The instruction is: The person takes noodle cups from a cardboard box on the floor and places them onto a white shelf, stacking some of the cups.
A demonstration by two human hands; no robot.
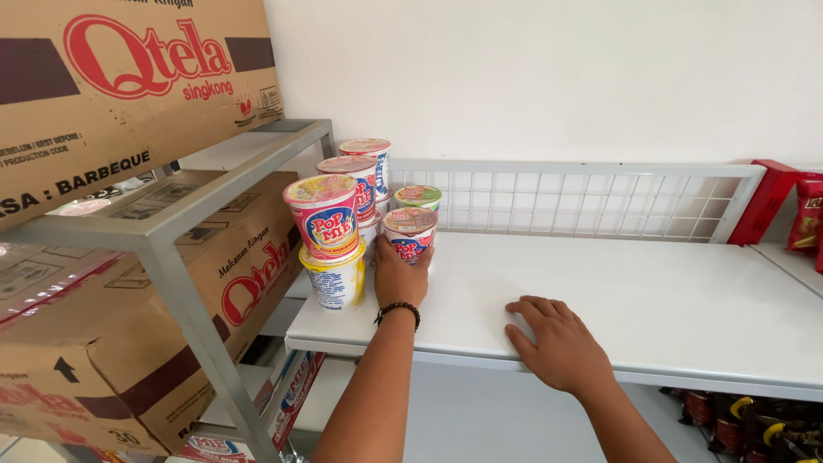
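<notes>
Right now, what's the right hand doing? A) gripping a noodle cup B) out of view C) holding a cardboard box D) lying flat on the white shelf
D: the right hand lies palm down on the bare white shelf, fingers spread and holding nothing, while the left hand is the one wrapped around a noodle cup in the cluster of stacked cups.

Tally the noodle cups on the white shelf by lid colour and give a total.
Pink or red lid: 4
Green lid: 1
Lid hidden under a stacked cup: 1
Total: 6 clearly visible; others behind may be hidden.
</notes>
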